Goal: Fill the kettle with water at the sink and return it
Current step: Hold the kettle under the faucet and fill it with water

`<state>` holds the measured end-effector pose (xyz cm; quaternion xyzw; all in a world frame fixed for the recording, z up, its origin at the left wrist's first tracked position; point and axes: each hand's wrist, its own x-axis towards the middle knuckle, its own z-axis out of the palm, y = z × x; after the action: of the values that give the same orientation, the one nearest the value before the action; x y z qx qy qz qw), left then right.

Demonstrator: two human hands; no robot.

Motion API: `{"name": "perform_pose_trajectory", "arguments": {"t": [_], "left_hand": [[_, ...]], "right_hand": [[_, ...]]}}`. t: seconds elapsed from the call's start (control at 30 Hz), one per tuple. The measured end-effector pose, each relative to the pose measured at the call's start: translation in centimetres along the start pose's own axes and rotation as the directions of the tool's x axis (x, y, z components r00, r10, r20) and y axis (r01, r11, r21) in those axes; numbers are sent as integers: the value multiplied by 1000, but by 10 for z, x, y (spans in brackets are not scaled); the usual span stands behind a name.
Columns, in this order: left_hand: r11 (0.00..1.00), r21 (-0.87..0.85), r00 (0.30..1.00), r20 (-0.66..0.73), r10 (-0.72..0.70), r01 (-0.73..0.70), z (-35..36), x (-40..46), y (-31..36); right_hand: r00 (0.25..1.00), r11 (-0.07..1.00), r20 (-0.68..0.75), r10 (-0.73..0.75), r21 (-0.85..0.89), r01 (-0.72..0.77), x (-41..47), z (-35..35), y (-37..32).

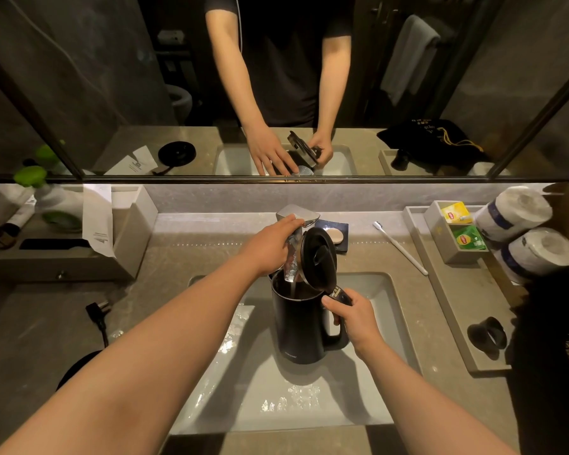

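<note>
From the head camera, the black kettle (301, 326) stands upright in the white sink (380, 290), its hinged lid (319, 257) swung open. A thin stream of water runs from the chrome tap (294, 244) into its mouth. The right hand (352, 318) grips the kettle handle; the left hand (271, 246) rests on the tap, fingers loosely curled over it.

Single head-worn wide-angle view, looking forward and steeply down from close above rectangular white sink basin (309, 412) set in grey-brown stone worktop (191, 254). Faces wall mirror (112, 93). Both forearms reach in from bottom edge.
</note>
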<state>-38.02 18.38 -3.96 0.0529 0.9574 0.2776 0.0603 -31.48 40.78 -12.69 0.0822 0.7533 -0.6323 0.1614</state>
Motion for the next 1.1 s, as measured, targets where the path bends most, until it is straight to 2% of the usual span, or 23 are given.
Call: {"name": "perform_pose_trajectory", "arguments": {"t": [0.6, 1.1], "left_hand": [[1000, -2, 999, 33, 20, -20, -2, 0, 0], [999, -11, 999, 2, 36, -36, -4, -3, 6]], "right_hand": [[1000, 998, 4, 7, 63, -7, -2, 0, -1], [1000, 999, -11, 5, 48, -5, -2, -3, 0]]}}
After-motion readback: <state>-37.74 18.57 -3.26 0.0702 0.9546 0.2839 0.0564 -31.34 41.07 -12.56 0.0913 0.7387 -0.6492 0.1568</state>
